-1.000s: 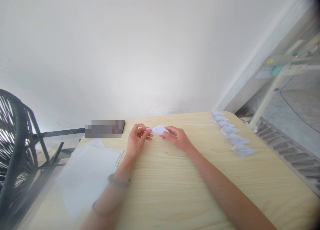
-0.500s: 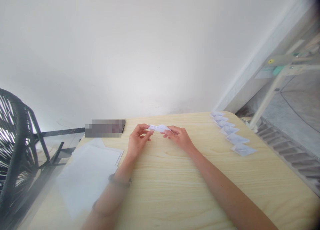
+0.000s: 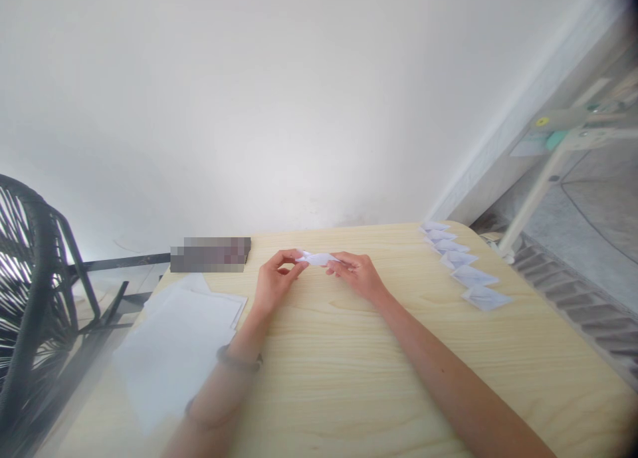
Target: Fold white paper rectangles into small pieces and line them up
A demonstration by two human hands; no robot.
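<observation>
Between my two hands is a small piece of folded white paper [image 3: 319,258], raised a little over the far middle of the table. My left hand [image 3: 277,275] pinches its left end between thumb and fingers. At the right end, the thumb and fingers of my right hand [image 3: 357,272] are closed on it too. Fingertips cover both ends, so the exact fold there is hidden. Several folded white paper boats [image 3: 486,297] sit in a slanting row to the right of my right hand.
Loose white paper sheets [image 3: 174,345] lie on the table's left side under my left forearm. Behind them is a dark, blurred-out flat object [image 3: 209,255]. The wood-grain table [image 3: 323,378] meets a white wall. A black woven chair [image 3: 34,298] stands left, a pale metal frame [image 3: 533,199] right.
The folded paper has turned slightly in my fingers and its middle looks flatter. Both hands keep nearly the same place and grip.
</observation>
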